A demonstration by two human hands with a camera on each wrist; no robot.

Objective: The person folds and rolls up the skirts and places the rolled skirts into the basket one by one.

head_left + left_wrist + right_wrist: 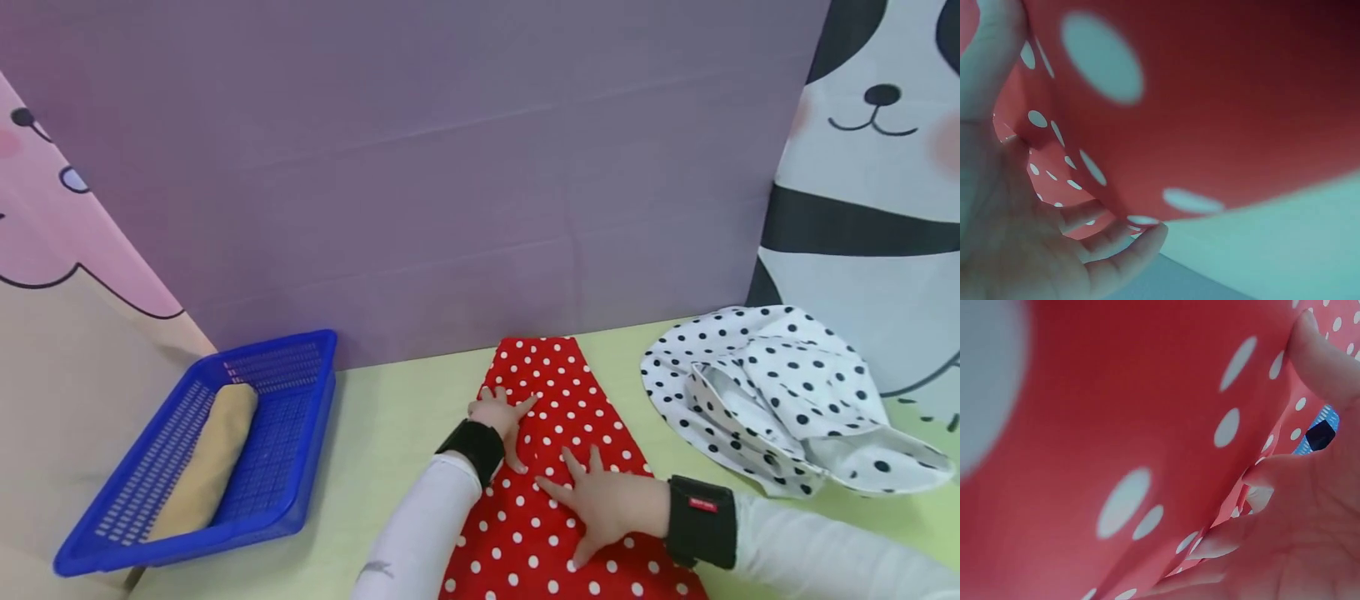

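Red, white, blue on green
Red cloth with white dots; white cloth with black dots; blue basket holding a tan roll; pale green table.

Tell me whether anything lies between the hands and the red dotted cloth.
Nothing visible does. The left hand and right hand both rest flat, fingers spread, directly on the red dotted cloth.

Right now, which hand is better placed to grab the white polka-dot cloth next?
Right hand: it presses flat on the red polka-dot cloth nearer the white polka-dot cloth. The left hand lies farther away.
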